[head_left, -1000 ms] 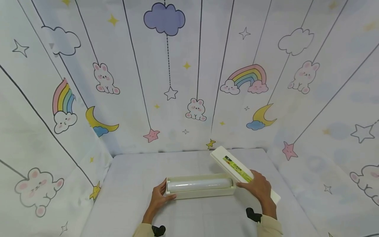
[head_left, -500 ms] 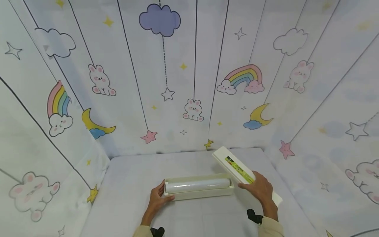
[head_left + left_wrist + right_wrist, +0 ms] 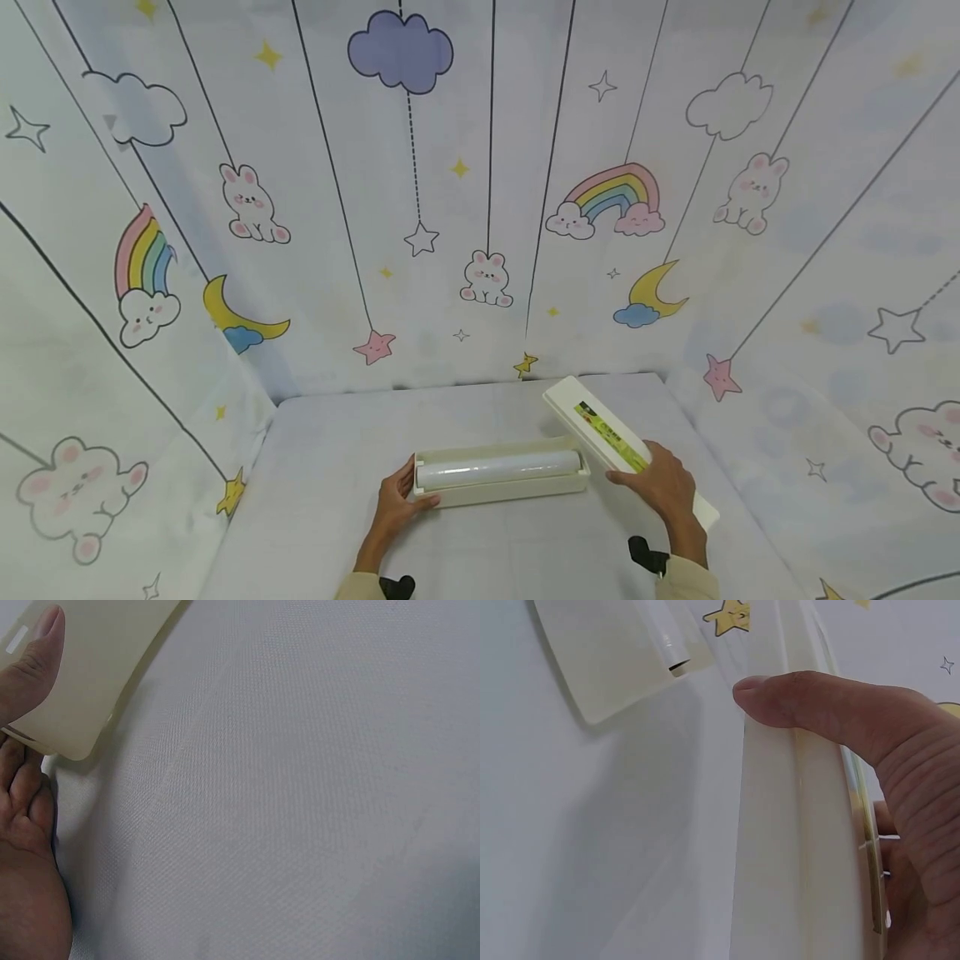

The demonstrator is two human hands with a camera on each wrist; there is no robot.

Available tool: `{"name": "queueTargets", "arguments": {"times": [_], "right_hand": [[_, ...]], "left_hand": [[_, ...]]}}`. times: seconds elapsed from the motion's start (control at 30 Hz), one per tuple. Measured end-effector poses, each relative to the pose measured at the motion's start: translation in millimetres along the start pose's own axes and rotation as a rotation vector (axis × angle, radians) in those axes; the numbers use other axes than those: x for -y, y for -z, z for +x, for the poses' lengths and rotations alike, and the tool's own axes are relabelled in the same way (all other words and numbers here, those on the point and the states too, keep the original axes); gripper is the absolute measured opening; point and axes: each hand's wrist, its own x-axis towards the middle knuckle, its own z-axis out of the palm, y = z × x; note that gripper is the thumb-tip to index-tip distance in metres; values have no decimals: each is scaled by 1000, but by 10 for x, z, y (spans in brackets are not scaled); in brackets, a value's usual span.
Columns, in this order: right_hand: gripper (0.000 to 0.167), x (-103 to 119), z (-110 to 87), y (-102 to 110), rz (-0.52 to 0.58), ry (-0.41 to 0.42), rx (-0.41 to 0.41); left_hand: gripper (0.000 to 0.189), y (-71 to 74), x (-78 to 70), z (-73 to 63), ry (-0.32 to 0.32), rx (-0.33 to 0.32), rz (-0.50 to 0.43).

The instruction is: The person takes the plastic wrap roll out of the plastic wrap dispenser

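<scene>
While your left grip (image 3: 395, 507) is closed round the left end of the cream box (image 3: 517, 490), thumb on the front wall and fingers curled at the end, only that end is braced. A knock at the far end could swing the box round on the pale surface (image 3: 337, 450), where it appears to sit; if your thumb bears down too hard, the thin-looking wall could flex or that end could tip.

Next, the white roll (image 3: 498, 469) lies lengthwise in the uncovered box. Nothing visible holds it down from above, so a sharp tilt might let it roll or hop out.

Further right, the lid (image 3: 591, 437) slants away from the box's right end, its yellow-green label (image 3: 613, 439) facing up. The right wrist view shows a gap between lid and box corner, though the lid is near enough that a careless swing could clip the corner.

Your right grip (image 3: 667, 485) is closed across the lid, thumb over its near edge and fingers on the other side, partly hidden. With 1 hand holding it off-centre, the long lid could twist or slip if your thumb loosens.
</scene>
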Motion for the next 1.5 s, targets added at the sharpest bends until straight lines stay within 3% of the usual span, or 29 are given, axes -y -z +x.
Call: {"name": "queueTargets", "arguments": {"times": [0.23, 0.53, 1.5], "right_hand": [[104, -32, -22, 23, 7, -15, -4], [104, -110, -49, 47, 9, -33, -5], [109, -322, -104, 4, -14, -86, 0]], "left_hand": [[105, 0, 52, 20, 90, -6, -58], [103, -22, -14, -2, 84, -6, -32], [103, -10, -12, 12, 83, -2, -54]]}}
